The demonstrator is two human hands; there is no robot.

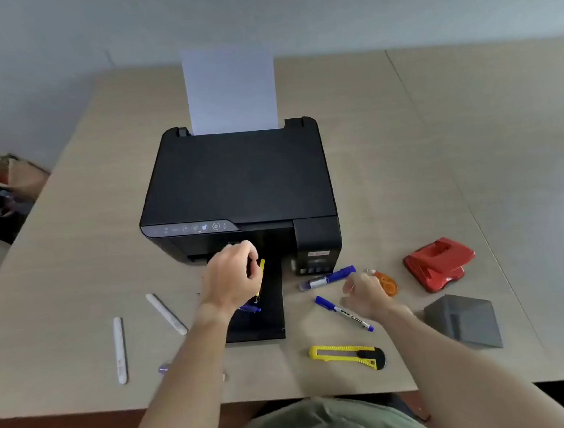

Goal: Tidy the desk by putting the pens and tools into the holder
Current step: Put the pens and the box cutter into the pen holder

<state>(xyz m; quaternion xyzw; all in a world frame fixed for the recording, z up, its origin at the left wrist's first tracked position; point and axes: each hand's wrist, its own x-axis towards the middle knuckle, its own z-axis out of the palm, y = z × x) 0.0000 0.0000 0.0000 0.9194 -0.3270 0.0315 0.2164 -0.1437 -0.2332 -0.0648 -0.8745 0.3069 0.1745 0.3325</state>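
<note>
While my left hand (232,279) pinches the yellow pen (261,277) over the printer's output tray (272,317), my right hand (366,295) hovers w/ loose, empty fingers just above the blue marker (345,313) on the tabletop (406,168). Pen's light, stiff, prob. slick, so grip mid-barrel. Grey holder (464,320) sits near right, I think.

Yellow pen (261,279) pinched in my left hand (232,277), near upright. Two white pens (165,313) lie left; two blue markers (327,277), yellow cutter (347,356), grey holder (464,321) right.
</note>
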